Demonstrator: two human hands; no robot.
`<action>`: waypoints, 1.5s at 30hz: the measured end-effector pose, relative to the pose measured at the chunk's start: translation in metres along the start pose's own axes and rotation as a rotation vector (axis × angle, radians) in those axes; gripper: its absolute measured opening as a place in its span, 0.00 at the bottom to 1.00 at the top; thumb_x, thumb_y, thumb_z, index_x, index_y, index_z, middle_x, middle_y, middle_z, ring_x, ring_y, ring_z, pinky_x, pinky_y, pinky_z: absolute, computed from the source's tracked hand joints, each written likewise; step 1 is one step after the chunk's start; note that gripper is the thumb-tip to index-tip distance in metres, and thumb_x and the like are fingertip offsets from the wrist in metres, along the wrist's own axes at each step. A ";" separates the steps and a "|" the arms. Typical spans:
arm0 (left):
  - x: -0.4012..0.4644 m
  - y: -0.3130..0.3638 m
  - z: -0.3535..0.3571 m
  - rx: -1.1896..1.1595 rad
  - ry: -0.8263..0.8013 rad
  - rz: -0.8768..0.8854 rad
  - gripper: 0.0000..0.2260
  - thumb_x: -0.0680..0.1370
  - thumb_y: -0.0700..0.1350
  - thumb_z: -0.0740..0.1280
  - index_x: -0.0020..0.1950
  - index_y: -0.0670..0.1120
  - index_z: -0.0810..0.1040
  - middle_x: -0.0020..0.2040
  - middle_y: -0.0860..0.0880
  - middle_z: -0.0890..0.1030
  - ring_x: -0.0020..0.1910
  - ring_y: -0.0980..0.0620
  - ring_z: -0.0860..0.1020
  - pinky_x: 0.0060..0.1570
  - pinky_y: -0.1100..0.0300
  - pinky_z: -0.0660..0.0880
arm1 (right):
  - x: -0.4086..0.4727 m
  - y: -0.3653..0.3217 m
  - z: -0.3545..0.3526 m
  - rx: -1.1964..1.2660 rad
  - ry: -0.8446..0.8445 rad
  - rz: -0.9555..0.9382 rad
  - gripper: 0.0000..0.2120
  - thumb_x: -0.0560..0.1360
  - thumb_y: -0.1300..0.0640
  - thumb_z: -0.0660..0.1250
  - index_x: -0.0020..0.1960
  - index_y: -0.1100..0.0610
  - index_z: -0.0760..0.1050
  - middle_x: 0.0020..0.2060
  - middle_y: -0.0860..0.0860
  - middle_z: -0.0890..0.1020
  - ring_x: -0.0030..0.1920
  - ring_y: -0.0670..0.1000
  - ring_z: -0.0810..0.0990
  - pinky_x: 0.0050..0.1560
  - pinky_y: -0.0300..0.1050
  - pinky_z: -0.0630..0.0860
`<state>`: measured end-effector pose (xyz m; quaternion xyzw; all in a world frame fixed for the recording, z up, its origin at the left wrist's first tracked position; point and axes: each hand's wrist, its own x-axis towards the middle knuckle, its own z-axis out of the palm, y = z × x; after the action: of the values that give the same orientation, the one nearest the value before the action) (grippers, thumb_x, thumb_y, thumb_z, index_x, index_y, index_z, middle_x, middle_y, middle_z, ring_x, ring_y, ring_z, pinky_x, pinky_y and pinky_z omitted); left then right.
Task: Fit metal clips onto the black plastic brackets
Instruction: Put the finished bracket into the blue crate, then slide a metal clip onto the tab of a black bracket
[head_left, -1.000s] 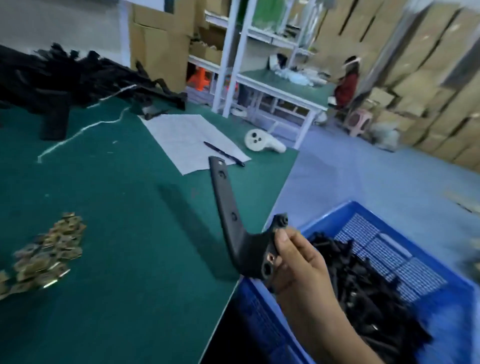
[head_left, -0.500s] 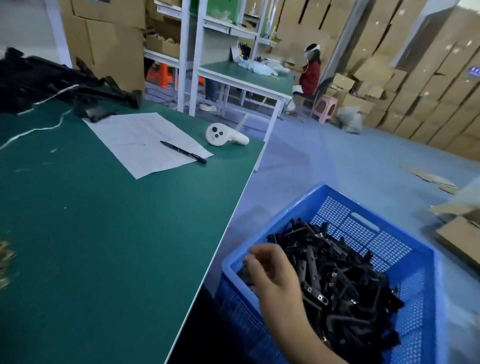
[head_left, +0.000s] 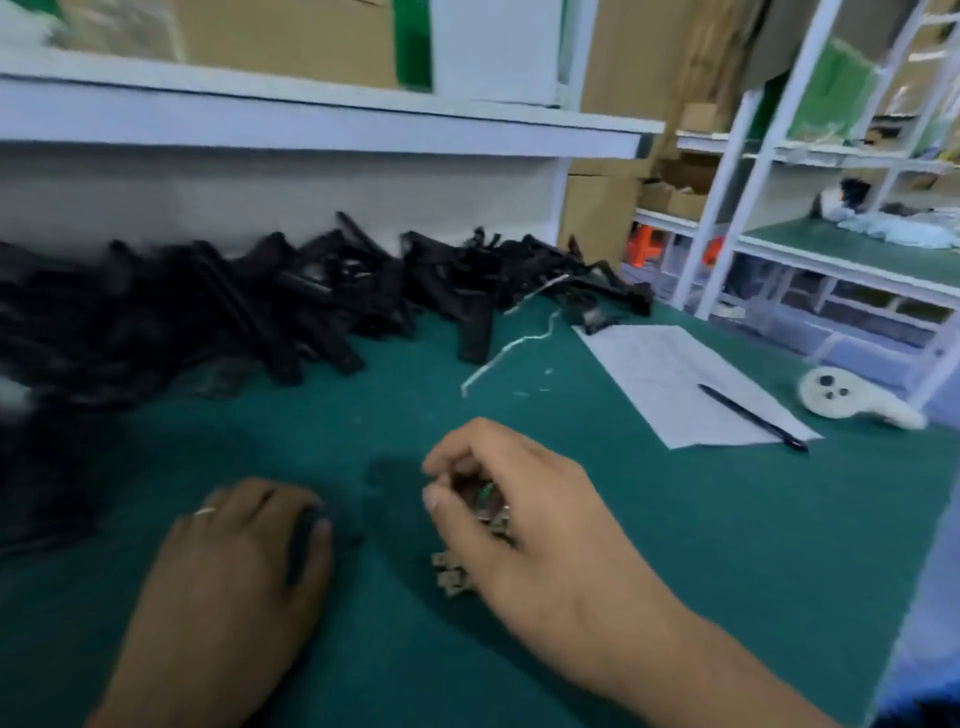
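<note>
While blurred, head view: left hand curled round a black bracket on the green bench; right hand pinching metal clips; more clips beneath; bracket pile behind; paper, pen.

brackets behind hands | paper right | pen on paper

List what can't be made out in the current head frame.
- Black bracket: mostly hidden under left hand.
- Metal clips: motion-blurred, partly covered by right hand fingers; count unclear.
- Bracket pile: blurred, left part cut by frame edge.
- Paper sheet: print too small.
</note>
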<state>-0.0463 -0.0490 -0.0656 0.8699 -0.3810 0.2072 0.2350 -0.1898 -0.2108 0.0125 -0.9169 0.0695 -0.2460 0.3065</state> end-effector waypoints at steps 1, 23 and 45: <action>0.005 0.001 -0.004 0.017 -0.061 -0.013 0.16 0.77 0.55 0.58 0.46 0.47 0.81 0.43 0.46 0.80 0.42 0.39 0.79 0.43 0.44 0.78 | 0.021 -0.003 0.009 -0.025 -0.035 -0.007 0.03 0.81 0.49 0.66 0.53 0.46 0.74 0.46 0.41 0.79 0.49 0.43 0.77 0.50 0.37 0.73; 0.003 -0.019 -0.020 0.197 -0.025 -0.084 0.13 0.79 0.53 0.56 0.42 0.50 0.76 0.37 0.52 0.75 0.40 0.49 0.73 0.43 0.50 0.75 | 0.262 0.027 0.180 0.624 -0.136 0.716 0.15 0.73 0.64 0.79 0.55 0.63 0.78 0.40 0.55 0.78 0.35 0.50 0.73 0.29 0.41 0.71; -0.011 -0.019 -0.026 -0.273 0.213 -0.161 0.18 0.85 0.48 0.57 0.48 0.36 0.77 0.38 0.51 0.74 0.34 0.52 0.76 0.42 0.67 0.69 | 0.094 0.034 0.047 0.434 -0.456 -0.143 0.11 0.75 0.59 0.76 0.57 0.55 0.85 0.50 0.51 0.82 0.52 0.50 0.83 0.58 0.45 0.79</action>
<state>-0.0436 -0.0167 -0.0550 0.8306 -0.3077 0.2252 0.4058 -0.0843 -0.2392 -0.0023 -0.8642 -0.1198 -0.0643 0.4845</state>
